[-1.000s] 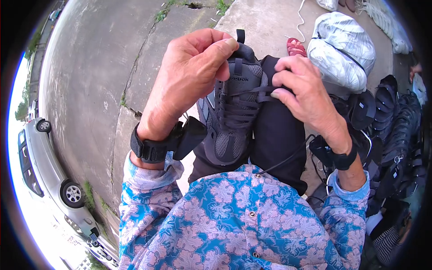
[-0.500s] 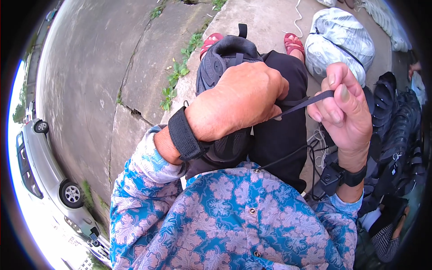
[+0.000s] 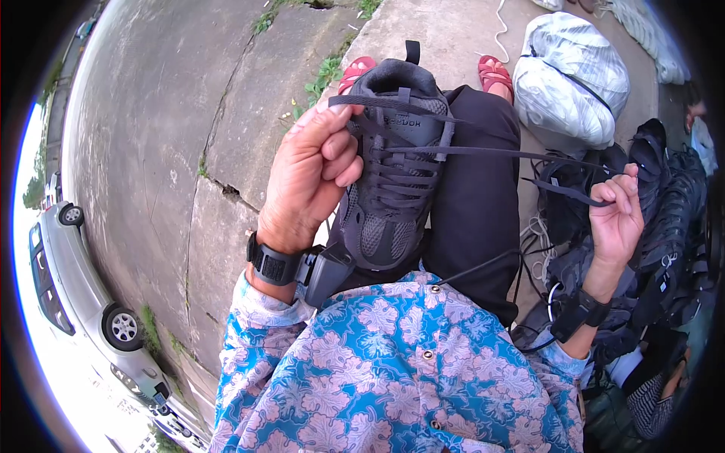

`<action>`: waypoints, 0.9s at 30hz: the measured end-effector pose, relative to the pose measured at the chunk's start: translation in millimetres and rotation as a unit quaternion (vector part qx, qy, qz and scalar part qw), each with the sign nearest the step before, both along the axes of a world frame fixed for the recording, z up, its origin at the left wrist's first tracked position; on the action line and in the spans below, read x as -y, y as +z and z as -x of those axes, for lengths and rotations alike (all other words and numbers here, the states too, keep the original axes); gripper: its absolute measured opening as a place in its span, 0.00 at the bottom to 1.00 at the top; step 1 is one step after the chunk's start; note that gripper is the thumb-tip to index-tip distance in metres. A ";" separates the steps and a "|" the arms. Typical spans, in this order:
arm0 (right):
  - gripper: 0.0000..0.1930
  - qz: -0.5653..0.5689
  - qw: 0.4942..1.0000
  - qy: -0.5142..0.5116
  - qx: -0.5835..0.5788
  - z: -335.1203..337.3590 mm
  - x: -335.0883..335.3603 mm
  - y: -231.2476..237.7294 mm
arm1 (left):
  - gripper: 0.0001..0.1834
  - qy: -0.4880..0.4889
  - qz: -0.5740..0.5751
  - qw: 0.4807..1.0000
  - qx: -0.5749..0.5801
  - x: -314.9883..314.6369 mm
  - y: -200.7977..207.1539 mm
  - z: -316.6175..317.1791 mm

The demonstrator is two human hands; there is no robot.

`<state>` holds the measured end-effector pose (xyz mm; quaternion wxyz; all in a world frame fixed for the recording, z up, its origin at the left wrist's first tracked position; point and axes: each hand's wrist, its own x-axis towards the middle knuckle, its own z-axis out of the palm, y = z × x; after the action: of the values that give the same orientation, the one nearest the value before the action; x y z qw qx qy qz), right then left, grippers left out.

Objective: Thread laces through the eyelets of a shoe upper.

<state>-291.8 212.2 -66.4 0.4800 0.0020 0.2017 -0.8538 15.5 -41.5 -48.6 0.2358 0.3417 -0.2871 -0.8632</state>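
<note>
A dark grey lace-up sneaker (image 3: 393,177) rests on my left thigh, its toe towards me and its heel loop away. Flat dark laces cross its tongue in several rows. Beside the collar, my left hand (image 3: 313,162) pinches one lace end between thumb and fingers. Out to the right, my right hand (image 3: 615,208) has its fingers closed on the other part of the shoelace (image 3: 513,153), which stretches across from the shoe. A loose lace tip sticks out leftward from that hand. Both wrists wear black straps with small dark devices.
Many dark shoes (image 3: 664,219) lie piled at the right. A tied white plastic bundle (image 3: 572,79) stands beyond my right knee. Thin cables (image 3: 521,279) run beside my right thigh. Cracked concrete (image 3: 151,136) with weeds spreads left, where a silver car (image 3: 83,294) is parked.
My left hand has moved left, off the shoe's top, uncovering the lacing, and holds a lace end. My right hand has moved right and down, drawing the lace out longer.
</note>
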 end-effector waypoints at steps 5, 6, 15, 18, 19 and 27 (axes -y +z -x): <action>0.12 -0.019 0.991 -0.131 0.034 43.6 -64.4 -31.7 | 0.10 0.140 -0.047 0.979 -0.141 14.3 -0.1 -25.8; 0.12 -0.015 0.988 -0.147 0.050 49.7 -78.4 -34.8 | 0.10 0.143 -0.030 0.977 -0.153 22.3 3.5 -33.7; 0.22 -0.035 0.987 -0.131 -0.090 68.5 -122.0 -69.2 | 0.13 0.214 0.084 0.967 -0.109 77.9 31.7 -127.5; 0.16 -0.201 0.943 -0.081 -0.251 18.8 -41.1 -57.1 | 0.13 0.254 0.121 0.958 -0.061 81.8 52.4 -169.3; 0.15 -0.271 0.904 -0.053 -0.328 -4.9 -15.9 -41.6 | 0.13 0.271 0.116 0.954 -0.047 89.4 46.7 -174.8; 0.02 -0.209 0.562 0.001 -0.800 -92.8 104.6 -12.8 | 0.13 0.274 0.156 0.949 0.020 98.8 52.5 -228.2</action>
<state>-199.0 107.6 -79.3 0.1090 -0.5821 0.6762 -0.4382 243.7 -140.3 3.9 0.5077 0.3834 -0.3186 -0.7027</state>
